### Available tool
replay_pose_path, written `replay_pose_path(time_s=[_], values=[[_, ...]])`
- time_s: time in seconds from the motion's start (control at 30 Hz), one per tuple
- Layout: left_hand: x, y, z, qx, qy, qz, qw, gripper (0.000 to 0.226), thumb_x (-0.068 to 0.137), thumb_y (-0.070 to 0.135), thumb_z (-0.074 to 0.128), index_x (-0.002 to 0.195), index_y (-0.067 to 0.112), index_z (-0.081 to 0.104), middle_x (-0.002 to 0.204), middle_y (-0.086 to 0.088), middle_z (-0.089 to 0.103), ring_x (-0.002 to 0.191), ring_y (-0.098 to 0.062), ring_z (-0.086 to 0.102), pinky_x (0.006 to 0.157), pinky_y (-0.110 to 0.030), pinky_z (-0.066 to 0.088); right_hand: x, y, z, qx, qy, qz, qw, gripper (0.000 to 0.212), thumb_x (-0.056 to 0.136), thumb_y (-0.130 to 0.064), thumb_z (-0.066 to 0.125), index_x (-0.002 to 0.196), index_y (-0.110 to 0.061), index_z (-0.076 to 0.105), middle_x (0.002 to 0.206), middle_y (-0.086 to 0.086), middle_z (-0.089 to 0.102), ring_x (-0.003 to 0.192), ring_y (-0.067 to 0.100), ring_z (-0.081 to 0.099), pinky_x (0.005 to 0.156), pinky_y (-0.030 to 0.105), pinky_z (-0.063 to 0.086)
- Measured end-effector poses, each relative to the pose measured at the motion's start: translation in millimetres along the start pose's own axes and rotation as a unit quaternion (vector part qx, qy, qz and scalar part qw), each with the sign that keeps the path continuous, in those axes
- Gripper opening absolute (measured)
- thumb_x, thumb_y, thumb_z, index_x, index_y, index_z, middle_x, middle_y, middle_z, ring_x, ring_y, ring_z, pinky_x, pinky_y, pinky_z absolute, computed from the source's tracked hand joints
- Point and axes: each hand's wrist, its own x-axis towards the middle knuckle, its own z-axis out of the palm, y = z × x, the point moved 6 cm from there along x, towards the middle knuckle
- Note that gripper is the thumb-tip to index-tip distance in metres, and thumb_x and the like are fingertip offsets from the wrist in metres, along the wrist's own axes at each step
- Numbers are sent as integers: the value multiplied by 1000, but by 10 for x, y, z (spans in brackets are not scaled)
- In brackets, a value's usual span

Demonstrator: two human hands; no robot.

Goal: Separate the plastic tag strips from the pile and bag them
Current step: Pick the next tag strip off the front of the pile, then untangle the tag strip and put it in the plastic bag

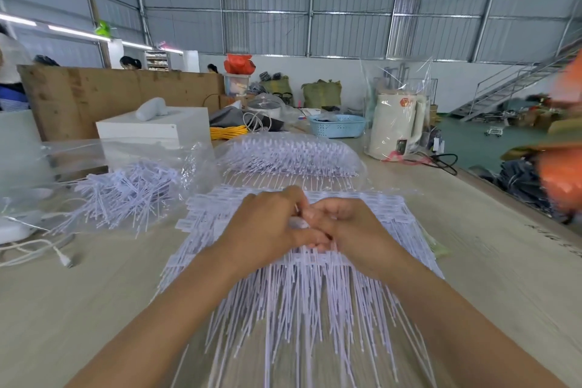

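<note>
Corrugated metal walls and roof close in the warehouse behind a long pale wooden table that fills the lower frame. At centre, my left hand and my right hand meet knuckle to knuckle above the big pile of white plastic tag strips. Fingers of both hands are curled inward, pinching a small white piece of strip between them; exactly how each fingertip sits on it is blurred. That pile fans toward the bottom edge, its thin tails spreading under my forearms.

Left of centre, a loose heap of separated tags lies on a clear plastic bag opened across the table. Just above my hands, a second clear bag holds stacked strips in neat rows.

Farther back, right of centre, a cream electric kettle stands wrapped in clear film, near a light blue basket. A white box sits at upper left in front of a cardboard partition, with a yellow cable coil beside it. A white cord and plug trail along the left edge.
</note>
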Motion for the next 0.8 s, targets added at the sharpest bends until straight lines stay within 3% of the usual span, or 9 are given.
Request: replay_pose_path(time_s=[0.1, 0.23, 0.3, 0.43, 0.53, 0.8], values=[[92, -97, -9, -49, -26, -43, 998, 45, 71, 53, 70, 101, 22, 55, 73, 14, 55, 77, -13, 58, 69, -32, 48, 33, -42, -169, 15, 37, -20, 999, 11, 86, -8, 63, 78, -5, 70, 60, 3, 64, 55, 10, 59, 56, 19, 49], [270, -132, 95, 21, -103, -33, 994, 28, 83, 44, 66, 88, 17, 68, 81, -1, 66, 75, -19, 59, 70, -36, 48, 57, -1, -279, 35, 54, -18, 998, 9, 83, 0, 66, 76, -7, 69, 58, 1, 66, 55, 7, 61, 56, 15, 49], [311, -129, 168, -44, -129, -22, 990, 18, 86, 35, 65, 84, 17, 67, 74, 3, 65, 68, -15, 57, 66, -31, 46, 64, 7, -336, 24, 63, -24, 997, 11, 82, 2, 66, 76, -7, 68, 58, 0, 67, 56, 8, 62, 56, 16, 49], [352, -146, 278, -253, -144, -70, 954, 26, 90, 25, 61, 78, 3, 68, 55, 3, 53, 48, -8, 42, 49, -19, 35, 43, -11, -411, -35, 83, -59, 994, 13, 81, 1, 67, 74, -10, 67, 56, -3, 67, 54, 6, 62, 55, 16, 49], [390, -155, 343, -342, -150, -122, 920, 22, 90, 13, 61, 70, 7, 68, 45, 5, 49, 40, -4, 37, 41, -13, 30, 27, -55, -436, -81, 88, -104, 987, 10, 80, 2, 68, 76, -7, 67, 58, -3, 66, 53, 7, 59, 57, 17, 48], [352, -190, 517, -397, -260, -239, 847, 23, 88, 10, 56, 66, 6, 59, 41, 4, 34, 32, -6, 22, 34, -14, 17, 6, -18, -462, -207, 68, -159, 963, 25, 79, 4, 69, 69, -19, 65, 70, 1, 64, 58, 5, 57, 61, 23, 48]])
